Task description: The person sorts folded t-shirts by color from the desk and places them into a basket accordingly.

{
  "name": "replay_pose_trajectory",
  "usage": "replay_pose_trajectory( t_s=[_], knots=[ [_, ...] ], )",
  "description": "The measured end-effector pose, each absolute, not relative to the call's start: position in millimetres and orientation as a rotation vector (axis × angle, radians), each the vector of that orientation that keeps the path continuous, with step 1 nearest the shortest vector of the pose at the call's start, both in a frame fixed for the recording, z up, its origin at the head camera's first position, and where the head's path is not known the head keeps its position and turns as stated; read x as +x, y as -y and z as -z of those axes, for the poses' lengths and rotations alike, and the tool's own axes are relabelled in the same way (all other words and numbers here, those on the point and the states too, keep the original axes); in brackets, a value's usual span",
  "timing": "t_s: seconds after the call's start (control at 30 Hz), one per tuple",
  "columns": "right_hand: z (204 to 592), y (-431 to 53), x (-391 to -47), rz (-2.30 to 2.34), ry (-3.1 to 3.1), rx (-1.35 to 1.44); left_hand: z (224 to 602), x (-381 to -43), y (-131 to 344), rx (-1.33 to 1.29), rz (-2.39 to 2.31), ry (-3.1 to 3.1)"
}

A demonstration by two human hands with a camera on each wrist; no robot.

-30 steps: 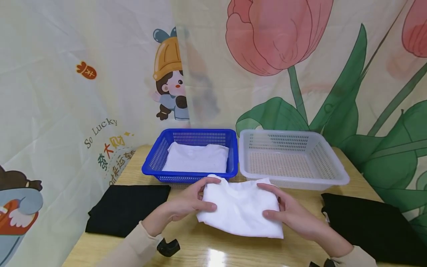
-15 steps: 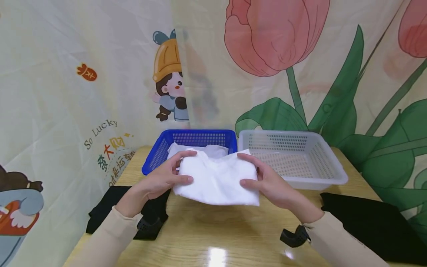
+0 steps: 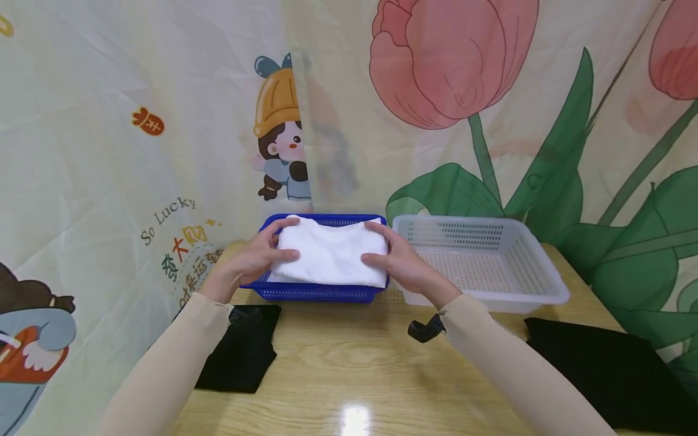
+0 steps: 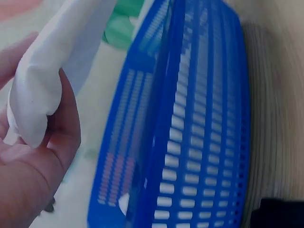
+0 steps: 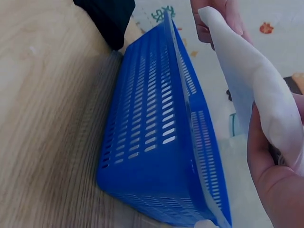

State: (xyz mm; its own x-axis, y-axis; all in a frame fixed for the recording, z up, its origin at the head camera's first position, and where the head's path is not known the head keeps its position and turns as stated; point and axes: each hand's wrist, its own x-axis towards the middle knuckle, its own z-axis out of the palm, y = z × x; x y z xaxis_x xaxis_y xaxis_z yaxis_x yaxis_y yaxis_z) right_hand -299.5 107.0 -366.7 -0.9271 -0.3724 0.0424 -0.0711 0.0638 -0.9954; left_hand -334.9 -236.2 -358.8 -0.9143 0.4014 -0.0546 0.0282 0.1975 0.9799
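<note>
A folded white shirt with a curved neckline is held up over the blue plastic basket. My left hand pinches its left end, thumb on the near face and fingers behind. At the opposite end my right hand grips it the same way. Both wrist views show the shirt above the level of the basket's rim, its thick folded edge between thumb and fingers. Another folded white cloth lies inside the basket, mostly hidden by the held shirt.
A white plastic basket stands just right of the blue one. Folded black cloth lies at the left, partly behind my left sleeve, and more black cloth at the right. A printed curtain hangs behind the wooden table.
Both hands have carried the white shirt forward and left, from over the table in front of the baskets to above the blue basket. The grip looks the same.
</note>
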Motion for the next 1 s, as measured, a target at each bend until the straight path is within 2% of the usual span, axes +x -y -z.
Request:
replay_pose_trajectory(
  t_s=[0.43,1.0],
  knots=[
    [391,-78,-350,1.959,-2.193,-0.395,385,-377,253,0.196,-1.783,-2.237],
    [407,-54,-366,2.008,-2.179,-0.244,413,-399,265,0.127,-1.785,-2.259]
  ],
)
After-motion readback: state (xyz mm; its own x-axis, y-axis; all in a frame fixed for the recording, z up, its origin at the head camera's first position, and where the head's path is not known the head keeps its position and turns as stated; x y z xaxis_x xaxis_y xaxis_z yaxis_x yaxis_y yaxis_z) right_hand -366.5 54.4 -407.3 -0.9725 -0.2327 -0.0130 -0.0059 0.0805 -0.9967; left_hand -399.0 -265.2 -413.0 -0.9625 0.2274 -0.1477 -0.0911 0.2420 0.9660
